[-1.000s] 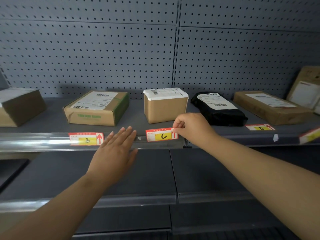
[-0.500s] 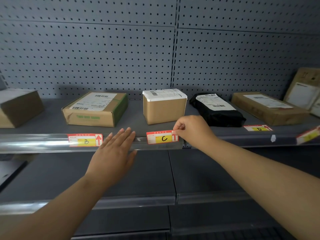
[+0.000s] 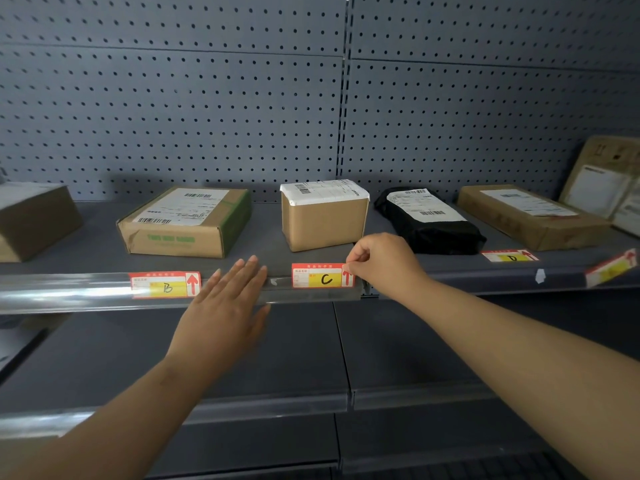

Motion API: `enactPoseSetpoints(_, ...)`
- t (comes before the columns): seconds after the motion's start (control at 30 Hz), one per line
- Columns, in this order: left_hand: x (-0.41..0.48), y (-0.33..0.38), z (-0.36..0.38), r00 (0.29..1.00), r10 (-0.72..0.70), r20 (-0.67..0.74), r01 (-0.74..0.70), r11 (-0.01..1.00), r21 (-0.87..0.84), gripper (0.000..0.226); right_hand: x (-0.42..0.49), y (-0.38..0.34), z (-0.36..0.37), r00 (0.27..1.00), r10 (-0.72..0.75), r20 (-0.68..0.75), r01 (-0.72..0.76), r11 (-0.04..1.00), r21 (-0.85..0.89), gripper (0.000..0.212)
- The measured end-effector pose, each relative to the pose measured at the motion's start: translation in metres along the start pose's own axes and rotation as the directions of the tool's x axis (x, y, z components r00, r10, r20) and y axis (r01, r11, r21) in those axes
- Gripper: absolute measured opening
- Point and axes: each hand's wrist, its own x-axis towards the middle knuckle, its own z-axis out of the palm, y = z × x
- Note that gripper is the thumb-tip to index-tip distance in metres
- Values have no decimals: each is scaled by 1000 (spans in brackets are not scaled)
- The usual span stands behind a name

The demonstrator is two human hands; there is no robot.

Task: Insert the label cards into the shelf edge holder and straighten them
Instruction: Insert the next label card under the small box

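Observation:
A clear plastic shelf edge holder (image 3: 69, 292) runs along the front of the grey shelf. A red and yellow label card marked B (image 3: 165, 284) sits in it at the left. The card marked C (image 3: 322, 275) stands in the holder in front of the small box, nearly level. My right hand (image 3: 384, 263) pinches the top right corner of the C card. My left hand (image 3: 228, 303) lies flat with fingers spread on the holder between the two cards. A D card (image 3: 509, 256) lies loose on the shelf to the right. Another card (image 3: 611, 268) hangs tilted at the far right.
Parcels stand on the shelf: a brown box (image 3: 34, 220) at far left, a flat carton (image 3: 187, 223), a small taped box (image 3: 323, 213), a black bag (image 3: 429, 220), a flat brown parcel (image 3: 530, 213) and a leaning one (image 3: 606, 178). Grey pegboard (image 3: 207, 116) backs the shelf. Lower shelves (image 3: 173, 355) sit below.
The C card has gone from tilted to nearly level in the holder under my right hand's pinch. My left hand has stayed flat on the holder.

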Motion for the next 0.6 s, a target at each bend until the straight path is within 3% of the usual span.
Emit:
enactPoseSetpoints(0.27,-19,50,17,939,344,-5,-344,939,21,55,2,0,0,1000,-26,0,26,999,-40,8)
enactPoseSetpoints(0.6,-14,50,39,948,315,36,-316,949,19,59,4,1,0,999,-47,1,47,999,-7,6)
